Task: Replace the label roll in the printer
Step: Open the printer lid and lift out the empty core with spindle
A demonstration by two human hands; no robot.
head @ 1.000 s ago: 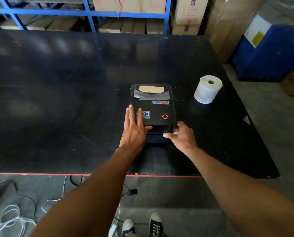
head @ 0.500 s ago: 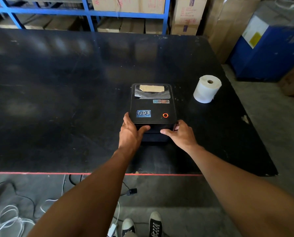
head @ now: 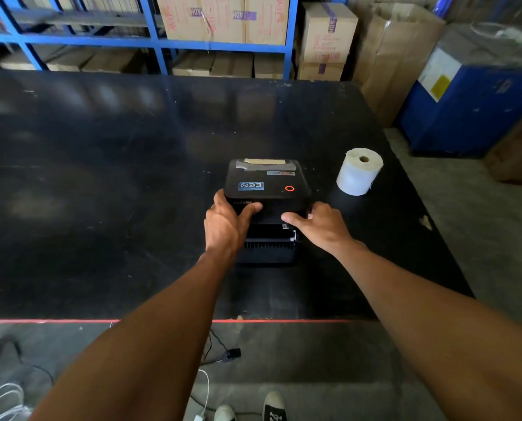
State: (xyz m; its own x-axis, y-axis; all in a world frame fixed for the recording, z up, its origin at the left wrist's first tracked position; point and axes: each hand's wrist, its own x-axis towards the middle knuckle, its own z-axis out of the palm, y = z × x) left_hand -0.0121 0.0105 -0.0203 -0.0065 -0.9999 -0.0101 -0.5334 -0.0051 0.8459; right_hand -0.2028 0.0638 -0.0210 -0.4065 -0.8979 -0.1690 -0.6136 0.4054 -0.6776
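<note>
A small black label printer with a blue sticker and a glowing orange ring stands on the black table. Its lid is tilted up at the front, and a dark gap shows beneath it. My left hand grips the lid's front left corner, thumb on the front face. My right hand holds the front right corner. A white label roll stands on end to the right of the printer, apart from it. Whatever is inside the printer is hidden.
The table's near edge has a red strip. Cables lie on the floor below, by my shoes. Blue shelving with cardboard boxes stands behind the table; a blue container is at the right.
My left hand slid from flat on the lid to its front left corner. Both hands have lifted the lid's front edge, opening a gap above the printer's base.
</note>
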